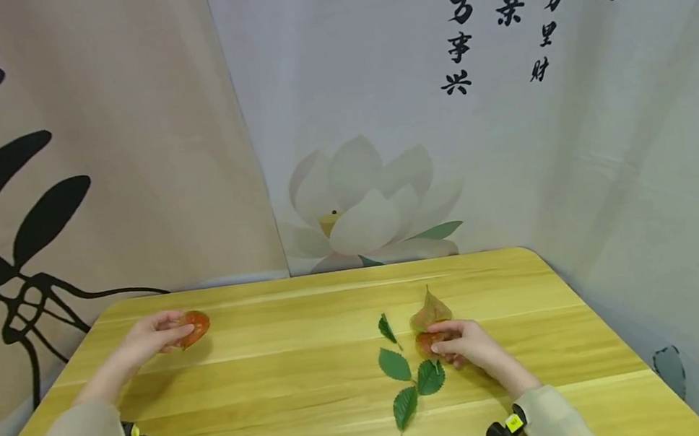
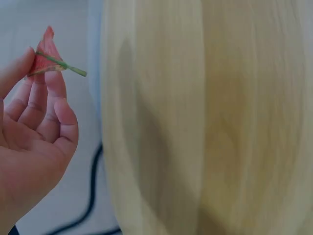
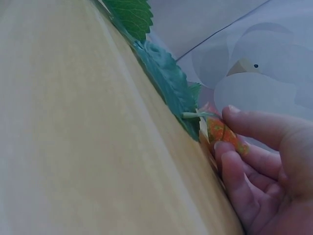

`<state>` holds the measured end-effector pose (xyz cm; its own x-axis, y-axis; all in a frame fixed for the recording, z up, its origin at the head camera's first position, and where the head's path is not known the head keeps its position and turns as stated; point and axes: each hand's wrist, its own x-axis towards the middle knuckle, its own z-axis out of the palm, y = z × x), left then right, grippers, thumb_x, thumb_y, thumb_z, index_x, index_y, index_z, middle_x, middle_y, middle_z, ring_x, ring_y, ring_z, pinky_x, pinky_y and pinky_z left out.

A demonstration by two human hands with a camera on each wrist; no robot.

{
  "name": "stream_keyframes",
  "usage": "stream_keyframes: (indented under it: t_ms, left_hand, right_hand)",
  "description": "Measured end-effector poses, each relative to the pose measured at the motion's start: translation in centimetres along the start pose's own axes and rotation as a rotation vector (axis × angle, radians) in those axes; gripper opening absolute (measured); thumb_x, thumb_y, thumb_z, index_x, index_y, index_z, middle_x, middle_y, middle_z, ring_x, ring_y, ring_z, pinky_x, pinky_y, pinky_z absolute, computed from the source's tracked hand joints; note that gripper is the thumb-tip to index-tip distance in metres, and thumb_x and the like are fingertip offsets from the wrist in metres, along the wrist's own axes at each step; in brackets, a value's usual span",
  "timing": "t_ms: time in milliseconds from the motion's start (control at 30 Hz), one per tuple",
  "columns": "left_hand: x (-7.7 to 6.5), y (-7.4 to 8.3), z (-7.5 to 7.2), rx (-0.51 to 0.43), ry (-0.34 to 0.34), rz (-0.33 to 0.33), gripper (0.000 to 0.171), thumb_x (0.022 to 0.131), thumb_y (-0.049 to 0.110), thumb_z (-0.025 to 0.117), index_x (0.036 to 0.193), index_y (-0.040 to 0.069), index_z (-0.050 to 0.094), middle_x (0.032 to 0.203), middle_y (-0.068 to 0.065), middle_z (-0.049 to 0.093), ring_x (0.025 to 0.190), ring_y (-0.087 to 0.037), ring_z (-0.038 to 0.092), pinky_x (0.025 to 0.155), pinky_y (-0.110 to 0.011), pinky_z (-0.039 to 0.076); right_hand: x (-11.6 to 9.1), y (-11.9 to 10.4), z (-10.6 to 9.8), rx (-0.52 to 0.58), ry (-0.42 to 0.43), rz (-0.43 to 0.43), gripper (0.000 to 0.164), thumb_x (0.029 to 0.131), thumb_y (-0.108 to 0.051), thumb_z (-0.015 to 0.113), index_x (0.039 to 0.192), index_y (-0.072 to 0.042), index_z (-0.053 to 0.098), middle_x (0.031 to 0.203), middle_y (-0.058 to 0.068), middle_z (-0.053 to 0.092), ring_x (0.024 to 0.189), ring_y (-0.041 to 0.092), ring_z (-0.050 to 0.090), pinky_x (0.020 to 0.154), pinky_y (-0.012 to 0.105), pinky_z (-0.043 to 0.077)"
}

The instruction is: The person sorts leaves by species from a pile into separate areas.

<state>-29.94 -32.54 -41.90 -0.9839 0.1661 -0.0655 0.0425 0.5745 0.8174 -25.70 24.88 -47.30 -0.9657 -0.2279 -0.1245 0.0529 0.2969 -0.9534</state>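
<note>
My left hand (image 1: 151,337) is raised over the far left of the table. It pinches a red-orange leaf (image 1: 196,327) between thumb and fingers; the left wrist view shows that leaf (image 2: 48,55) with a green stalk. On the right, my right hand (image 1: 472,341) pinches a second orange-red leaf (image 1: 427,344) low over the table. In the right wrist view this leaf (image 3: 222,132) is mottled orange, its pale stalk pointing away from the thumb. Just beyond it lies a yellowish-brown pointed leaf (image 1: 432,312), partly covered by the right hand.
Several green leaves lie left of my right hand: a small dark one (image 1: 386,328), an oval one (image 1: 394,364) and serrated ones (image 1: 406,409) nearer me. The wooden table (image 1: 280,401) has rounded far corners. A printed curtain (image 1: 348,102) hangs behind it.
</note>
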Motion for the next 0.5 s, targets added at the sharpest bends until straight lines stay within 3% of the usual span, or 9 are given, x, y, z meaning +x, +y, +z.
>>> stream_keyframes:
  t_ms: [133,300,500]
  left_hand:
    - [-0.3,-2.2,-1.4,0.015,0.003,-0.034,0.064,0.097,0.027,0.061,0.136,-0.018,0.035,0.104,-0.011,0.062,0.077,-0.010,0.056,0.069,-0.032,0.051]
    - [-0.3,-4.0,-2.3,0.044,0.013,-0.062,0.067,0.097,0.028,0.060,0.135,-0.021,0.033,0.100,-0.009,0.062,0.073,-0.011,0.055,0.065,-0.030,0.051]
    - [-0.3,-5.1,-2.6,-0.016,0.007,-0.132,0.070,0.096,0.025,0.062,0.137,-0.021,0.028,0.083,-0.001,0.060,0.067,-0.011,0.055,0.062,-0.028,0.050]
  right_hand:
    - [0.1,0.2,0.0,-0.006,0.003,0.013,0.045,0.088,-0.012,0.072,0.128,0.004,0.058,0.088,0.007,0.064,0.064,0.016,0.056,0.054,0.027,0.049]
    - [0.2,0.5,0.0,-0.006,0.018,0.016,0.043,0.088,-0.010,0.072,0.126,0.003,0.060,0.088,0.007,0.066,0.063,0.016,0.056,0.053,0.026,0.049]
    - [0.3,0.7,-0.1,-0.003,0.016,0.010,0.044,0.088,-0.012,0.072,0.127,0.003,0.060,0.089,0.007,0.066,0.064,0.016,0.056,0.053,0.026,0.049]
